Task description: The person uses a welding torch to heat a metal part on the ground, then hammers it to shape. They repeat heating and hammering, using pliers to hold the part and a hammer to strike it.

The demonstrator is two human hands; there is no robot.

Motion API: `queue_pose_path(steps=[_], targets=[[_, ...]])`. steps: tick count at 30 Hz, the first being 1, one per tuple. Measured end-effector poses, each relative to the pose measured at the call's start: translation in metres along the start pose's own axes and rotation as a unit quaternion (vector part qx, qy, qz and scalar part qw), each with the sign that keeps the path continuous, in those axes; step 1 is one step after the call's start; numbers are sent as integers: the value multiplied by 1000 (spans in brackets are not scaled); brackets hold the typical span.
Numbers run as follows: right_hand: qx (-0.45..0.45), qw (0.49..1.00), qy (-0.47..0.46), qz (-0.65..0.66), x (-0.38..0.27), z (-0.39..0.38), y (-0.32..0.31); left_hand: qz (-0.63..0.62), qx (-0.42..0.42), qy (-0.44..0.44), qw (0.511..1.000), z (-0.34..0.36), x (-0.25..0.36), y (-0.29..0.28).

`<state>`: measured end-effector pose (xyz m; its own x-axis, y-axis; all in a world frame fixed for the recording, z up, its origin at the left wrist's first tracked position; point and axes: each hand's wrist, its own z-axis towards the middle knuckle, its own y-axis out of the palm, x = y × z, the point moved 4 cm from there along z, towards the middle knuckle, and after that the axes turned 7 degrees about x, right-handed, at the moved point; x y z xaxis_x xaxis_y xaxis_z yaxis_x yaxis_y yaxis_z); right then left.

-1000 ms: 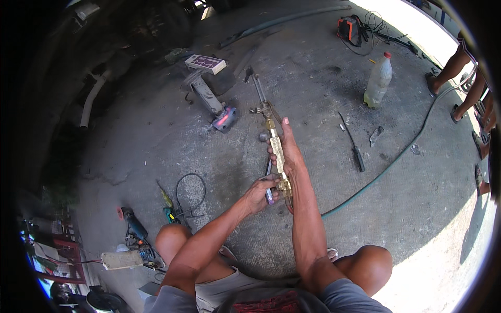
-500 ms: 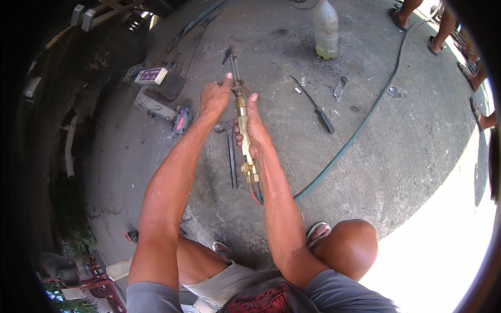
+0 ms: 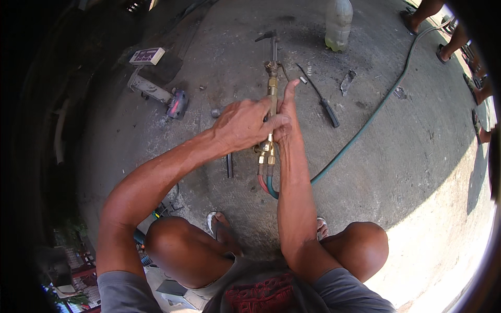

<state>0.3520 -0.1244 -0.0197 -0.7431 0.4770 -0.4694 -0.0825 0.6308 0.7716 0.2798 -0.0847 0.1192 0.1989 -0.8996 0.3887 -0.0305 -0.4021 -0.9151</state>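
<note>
Brass can be slick in bare hands, so the torch (image 3: 273, 83) could slip or twist if the hold on it got loose. It is left of the plastic bottle (image 3: 338, 26) and closer to the person than that bottle. The right hand (image 3: 289, 108) is wrapped on the torch's handle, thumb sticking up. The left hand (image 3: 242, 122) lies across the handle and touches it, but I cannot tell if those fingers squeeze, because they are hidden. A tug on the green hose (image 3: 360, 133), which runs past the bottle's right side, might pull the torch sideways. Well to the left of the bottle lies a metal piece (image 3: 151, 87) with a pink-red patch; that patch may be hot, so an arm bumping it could get burned. The torch is long and thin, shiny gold at its hose end, dull and dark at the other, with a bent tip pointing left.
</note>
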Motion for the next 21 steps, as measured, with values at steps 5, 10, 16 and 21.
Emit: queue_pose_path(steps=[5,10,16,21], targets=[[-13,997,73,24,-1,6,-5,45,-24,121,991,-36,-6,44],[7,999,33,19,-20,31,-30,12,95,266,959,-18,-7,57],[-11,997,61,39,-37,61,-56,-10,96,344,934,20,-25,69],[24,989,45,-140,-26,78,-75,-58,126,241,961,30,-67,0]])
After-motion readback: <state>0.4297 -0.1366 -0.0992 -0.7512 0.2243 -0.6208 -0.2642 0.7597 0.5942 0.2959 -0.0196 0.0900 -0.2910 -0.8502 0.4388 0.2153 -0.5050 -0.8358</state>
